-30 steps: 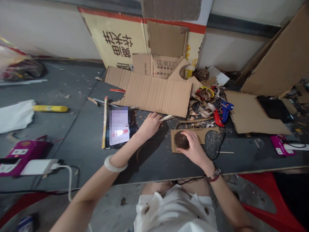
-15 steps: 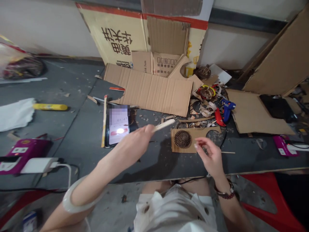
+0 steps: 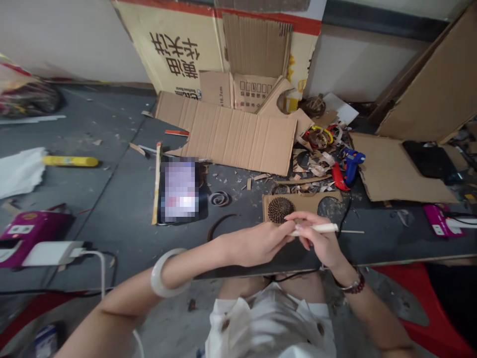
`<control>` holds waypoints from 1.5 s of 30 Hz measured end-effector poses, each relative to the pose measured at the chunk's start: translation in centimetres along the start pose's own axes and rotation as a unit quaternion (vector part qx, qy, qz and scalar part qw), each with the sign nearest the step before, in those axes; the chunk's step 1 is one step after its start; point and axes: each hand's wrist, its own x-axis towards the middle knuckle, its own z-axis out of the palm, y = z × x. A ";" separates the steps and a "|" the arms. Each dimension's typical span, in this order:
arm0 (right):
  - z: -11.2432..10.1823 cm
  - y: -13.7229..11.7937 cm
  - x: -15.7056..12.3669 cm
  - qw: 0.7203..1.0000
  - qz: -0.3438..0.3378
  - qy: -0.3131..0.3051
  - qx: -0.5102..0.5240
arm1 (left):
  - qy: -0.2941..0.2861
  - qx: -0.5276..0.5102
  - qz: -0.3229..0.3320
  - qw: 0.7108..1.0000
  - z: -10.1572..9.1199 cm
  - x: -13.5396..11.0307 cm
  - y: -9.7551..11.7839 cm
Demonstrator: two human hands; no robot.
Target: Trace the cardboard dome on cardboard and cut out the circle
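Note:
My left hand [image 3: 261,243] reaches across to the right, its fingers pinched at the left end of a slim cream-coloured stick [image 3: 325,228], round like a pen. Against it is my right hand [image 3: 316,236], whose bent thumb and fingers close about the same stick. Part of the grip is hidden where the fingertips meet. Just beyond the fingers, a round coil of corrugated cardboard [image 3: 280,209] rests on a small cardboard piece [image 3: 307,200] with a circular cut-out at its right end.
A lit phone [image 3: 179,189] lies left of the hands, near a curled strip [image 3: 219,199] and a curved strip [image 3: 220,224]. Behind are a large cardboard sheet [image 3: 242,139], paper scraps and a blue glue gun [image 3: 351,164]. Purple power sockets [image 3: 35,231] stand at far left.
My left hand has swung right and down from beside the phone, bringing the stick to my right hand. The curled and curved strips on the table have come into view. The camera has shifted slightly.

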 end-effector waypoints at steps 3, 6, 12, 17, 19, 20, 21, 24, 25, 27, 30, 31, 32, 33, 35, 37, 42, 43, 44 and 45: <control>-1.2 -0.5 1.2 0.999 -0.033 0.001 -0.039 | 0.030 0.003 -0.003 1.000 0.0 0.7 -1.2; -3.0 -0.7 2.9 0.994 -0.077 0.021 -0.068 | 0.081 0.020 -0.032 0.996 0.0 0.9 -3.5; -5.7 0.9 6.4 0.963 -0.233 0.101 -0.095 | 0.180 0.095 -0.084 0.976 0.7 0.9 -8.1; -5.0 3.0 6.6 0.933 -0.275 0.155 -0.171 | 0.184 0.127 -0.093 0.970 1.3 1.0 -8.8; -4.7 3.4 6.2 0.933 -0.273 0.151 -0.177 | 0.184 0.138 -0.098 0.968 1.5 0.8 -8.9; -4.7 3.6 6.0 0.932 -0.274 0.154 -0.180 | 0.184 0.142 -0.099 0.968 1.5 0.7 -8.9; -4.6 3.7 5.7 0.930 -0.276 0.149 -0.189 | 0.183 0.145 -0.098 0.967 1.6 0.6 -9.0; -4.5 4.1 5.0 0.914 -0.292 0.136 -0.245 | 0.182 0.150 -0.093 0.967 1.7 0.3 -9.1; -4.5 4.3 4.8 0.904 -0.304 0.138 -0.266 | 0.181 0.152 -0.090 0.967 1.8 0.2 -9.1; -4.4 4.7 4.4 0.878 -0.357 0.140 -0.286 | 0.184 0.157 -0.083 0.967 1.8 0.1 -9.1; -4.2 5.1 4.1 0.825 -0.441 0.040 -0.352 | 0.193 0.161 -0.084 0.964 1.9 0.0 -9.2; -4.2 5.2 4.1 0.810 -0.470 0.016 -0.350 | 0.194 0.163 -0.087 0.963 1.8 0.0 -9.2; -4.1 5.2 4.2 0.806 -0.477 -0.003 -0.351 | 0.194 0.164 -0.090 0.963 1.8 0.0 -9.2; -4.0 5.1 4.2 0.802 -0.484 -0.009 -0.349 | 0.192 0.166 -0.091 0.963 1.7 0.0 -9.2; -3.8 4.9 4.3 0.801 -0.476 -0.005 -0.364 | 0.189 0.170 -0.089 0.963 1.6 -0.1 -9.2; -3.6 4.7 4.3 0.803 -0.483 -0.010 -0.350 | 0.187 0.172 -0.084 0.963 1.4 -0.2 -9.2; -3.2 4.9 4.0 0.814 -0.477 -0.047 -0.329 | 0.189 0.176 -0.079 0.963 1.2 -0.2 -9.2; -3.1 4.9 3.9 0.810 -0.482 -0.049 -0.330 | 0.190 0.177 -0.078 0.963 1.2 -0.2 -9.2; -3.1 5.0 3.8 0.805 -0.488 -0.051 -0.333 | 0.191 0.177 -0.077 0.962 1.2 -0.1 -9.2; -3.1 5.0 3.8 0.800 -0.493 -0.053 -0.338 | 0.194 0.178 -0.076 0.962 1.3 -0.1 -9.2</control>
